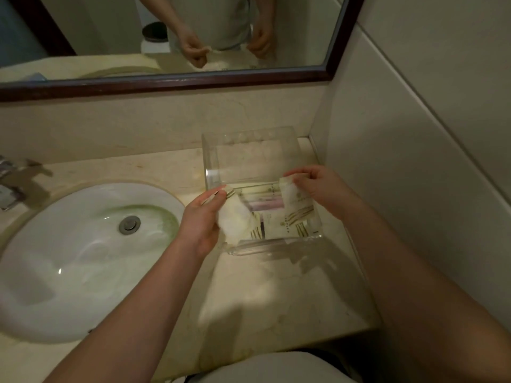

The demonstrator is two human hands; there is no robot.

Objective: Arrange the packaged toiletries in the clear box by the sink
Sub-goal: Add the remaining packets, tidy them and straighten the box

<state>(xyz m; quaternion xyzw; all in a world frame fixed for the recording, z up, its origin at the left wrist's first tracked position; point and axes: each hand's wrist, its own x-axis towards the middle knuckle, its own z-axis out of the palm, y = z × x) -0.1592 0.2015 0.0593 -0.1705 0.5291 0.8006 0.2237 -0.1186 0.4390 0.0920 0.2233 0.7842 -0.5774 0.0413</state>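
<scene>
Head view: both hands hold white packets at the clear box [249,145], on the counter [262,294] right of the sink [69,258].
The left hand [203,219] grips a white packet [236,219] at the box's near-left corner, its long axis slanting inward. The right hand [318,183] pinches a second packet [290,190] by its top edge, over the striped packets [297,217] lying flat inside. The print is blurred, and the clear walls are hard to trace.

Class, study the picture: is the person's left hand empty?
No: the left hand grips a white packet at the clear box, as the right hand pinches another packet.
</scene>
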